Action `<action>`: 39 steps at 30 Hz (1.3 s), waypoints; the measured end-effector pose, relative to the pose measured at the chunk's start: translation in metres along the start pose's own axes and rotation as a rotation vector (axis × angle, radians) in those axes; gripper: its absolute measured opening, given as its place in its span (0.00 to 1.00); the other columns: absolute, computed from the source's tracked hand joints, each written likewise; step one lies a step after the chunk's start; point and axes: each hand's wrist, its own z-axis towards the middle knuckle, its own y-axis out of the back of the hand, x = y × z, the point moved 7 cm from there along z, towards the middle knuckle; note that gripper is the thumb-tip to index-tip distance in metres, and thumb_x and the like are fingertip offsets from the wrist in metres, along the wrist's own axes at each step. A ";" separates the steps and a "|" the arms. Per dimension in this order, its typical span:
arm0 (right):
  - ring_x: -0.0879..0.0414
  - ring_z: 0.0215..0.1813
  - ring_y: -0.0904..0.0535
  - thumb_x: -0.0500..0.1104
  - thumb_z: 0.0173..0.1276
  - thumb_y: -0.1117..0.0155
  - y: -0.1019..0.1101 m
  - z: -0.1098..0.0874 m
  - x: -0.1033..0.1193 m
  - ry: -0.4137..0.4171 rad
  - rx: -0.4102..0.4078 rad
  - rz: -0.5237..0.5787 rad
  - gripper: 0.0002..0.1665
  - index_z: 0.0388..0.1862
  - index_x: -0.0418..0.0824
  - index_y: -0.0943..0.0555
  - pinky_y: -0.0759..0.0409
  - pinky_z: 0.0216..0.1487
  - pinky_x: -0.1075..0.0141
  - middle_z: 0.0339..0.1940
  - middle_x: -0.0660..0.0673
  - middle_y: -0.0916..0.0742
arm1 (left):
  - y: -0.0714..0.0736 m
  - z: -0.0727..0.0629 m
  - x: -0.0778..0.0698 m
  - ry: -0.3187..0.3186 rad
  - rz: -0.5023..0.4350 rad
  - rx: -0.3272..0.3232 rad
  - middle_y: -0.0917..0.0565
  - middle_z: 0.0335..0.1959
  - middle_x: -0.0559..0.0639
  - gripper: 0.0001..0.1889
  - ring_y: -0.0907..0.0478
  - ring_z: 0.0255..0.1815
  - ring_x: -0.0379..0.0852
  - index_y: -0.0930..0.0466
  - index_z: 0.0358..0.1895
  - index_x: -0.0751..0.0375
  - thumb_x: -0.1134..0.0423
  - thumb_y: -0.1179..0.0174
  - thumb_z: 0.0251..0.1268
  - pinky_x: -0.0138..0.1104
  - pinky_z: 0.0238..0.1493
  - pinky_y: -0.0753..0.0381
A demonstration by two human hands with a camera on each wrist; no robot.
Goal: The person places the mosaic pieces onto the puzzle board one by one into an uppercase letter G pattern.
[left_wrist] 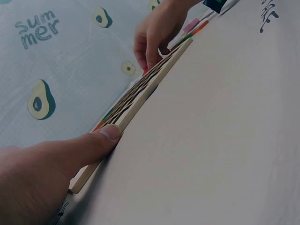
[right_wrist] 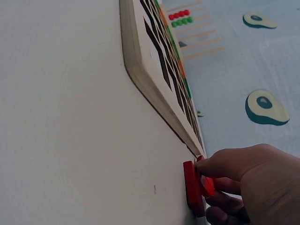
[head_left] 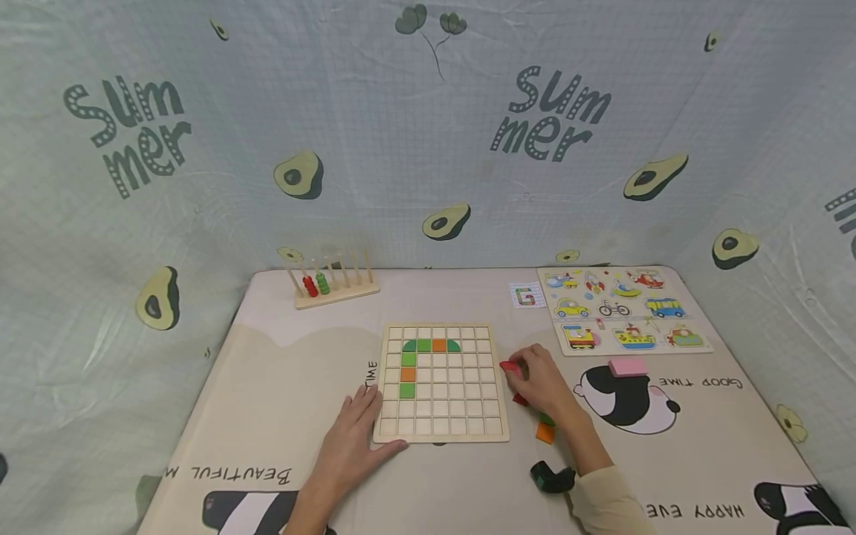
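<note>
A wooden grid board (head_left: 461, 397) lies on the table. Green and orange tiles (head_left: 408, 374) form a column and a row in its cells, with rounded green pieces at the row's two ends. My left hand (head_left: 351, 438) rests at the board's near left corner, fingers straight along the side, thumb (left_wrist: 110, 132) on the near edge. Beside the board's right edge, my right hand (head_left: 540, 380) pinches a red block (right_wrist: 206, 183) between thumb and fingers. Another red block (right_wrist: 193, 190) stands right next to it. Below that hand lie a green block (head_left: 547, 419) and an orange block (head_left: 545, 432).
A pattern card (head_left: 527, 296) lies behind the board, beside a vehicle picture puzzle (head_left: 628, 308). A pink block (head_left: 628, 367) sits in front of the puzzle. At the back left stands a peg rack (head_left: 337, 293) with red and green beads. Near my right forearm is a dark object (head_left: 552, 478).
</note>
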 end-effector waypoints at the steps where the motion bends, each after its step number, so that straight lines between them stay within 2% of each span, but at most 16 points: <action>1: 0.49 0.50 0.27 0.44 0.67 0.33 0.000 0.000 0.000 0.000 -0.002 0.007 0.17 0.50 0.36 0.19 0.17 0.58 0.54 0.49 0.41 0.20 | 0.000 0.000 0.000 0.000 0.001 0.000 0.27 0.72 0.59 0.48 0.33 0.76 0.58 0.26 0.67 0.68 0.34 0.29 0.49 0.49 0.78 0.35; 8: 0.52 0.44 0.29 0.41 0.66 0.33 0.000 0.002 0.003 0.012 -0.003 0.039 0.14 0.49 0.38 0.20 0.21 0.42 0.65 0.39 0.45 0.19 | 0.000 -0.001 -0.001 -0.004 0.003 0.002 0.27 0.72 0.60 0.48 0.33 0.75 0.59 0.26 0.67 0.68 0.34 0.30 0.50 0.49 0.78 0.35; 11: 0.53 0.42 0.28 0.40 0.67 0.34 0.000 0.001 0.005 0.028 -0.013 0.046 0.13 0.49 0.38 0.19 0.22 0.40 0.68 0.38 0.46 0.19 | 0.001 -0.001 -0.002 -0.012 0.000 -0.011 0.26 0.72 0.60 0.48 0.32 0.75 0.59 0.25 0.66 0.68 0.34 0.30 0.50 0.50 0.77 0.34; 18: 0.56 0.42 0.23 0.38 0.69 0.36 0.005 -0.002 0.014 0.117 -0.084 0.052 0.12 0.50 0.40 0.17 0.15 0.46 0.66 0.42 0.47 0.17 | 0.001 -0.001 -0.001 -0.006 -0.008 -0.004 0.26 0.72 0.60 0.48 0.33 0.75 0.59 0.25 0.67 0.69 0.35 0.29 0.50 0.50 0.78 0.34; 22: 0.58 0.41 0.21 0.37 0.69 0.36 0.006 -0.003 0.020 0.157 -0.118 0.070 0.13 0.51 0.40 0.15 0.14 0.43 0.68 0.42 0.48 0.17 | 0.001 -0.001 0.000 -0.004 -0.017 0.009 0.27 0.72 0.60 0.48 0.33 0.76 0.59 0.26 0.67 0.69 0.34 0.30 0.51 0.49 0.79 0.36; 26: 0.60 0.39 0.25 0.37 0.70 0.36 0.007 -0.003 0.026 0.179 -0.124 0.092 0.14 0.52 0.39 0.15 0.18 0.40 0.73 0.41 0.48 0.18 | 0.001 -0.001 0.000 -0.004 -0.020 0.011 0.27 0.72 0.60 0.48 0.33 0.76 0.60 0.26 0.67 0.69 0.34 0.31 0.52 0.49 0.79 0.36; 29: 0.59 0.38 0.26 0.36 0.70 0.37 0.007 -0.003 0.032 0.201 -0.128 0.109 0.13 0.52 0.38 0.15 0.19 0.38 0.72 0.41 0.47 0.19 | 0.000 -0.001 0.000 0.001 -0.014 0.015 0.27 0.72 0.60 0.48 0.33 0.76 0.59 0.26 0.67 0.68 0.34 0.31 0.51 0.49 0.79 0.36; 34: 0.58 0.41 0.20 0.33 0.69 0.38 0.004 -0.003 0.042 0.227 -0.119 0.147 0.13 0.51 0.36 0.15 0.11 0.45 0.67 0.41 0.47 0.20 | -0.001 0.000 0.001 0.026 -0.014 0.043 0.29 0.73 0.59 0.48 0.35 0.77 0.58 0.27 0.69 0.67 0.34 0.31 0.51 0.47 0.81 0.38; 39: 0.55 0.43 0.17 0.32 0.68 0.37 0.000 -0.003 0.051 0.245 -0.096 0.169 0.16 0.54 0.36 0.15 0.10 0.48 0.63 0.41 0.46 0.20 | -0.002 0.000 0.001 0.027 -0.015 0.048 0.29 0.74 0.59 0.49 0.35 0.77 0.58 0.27 0.69 0.67 0.33 0.32 0.52 0.47 0.81 0.38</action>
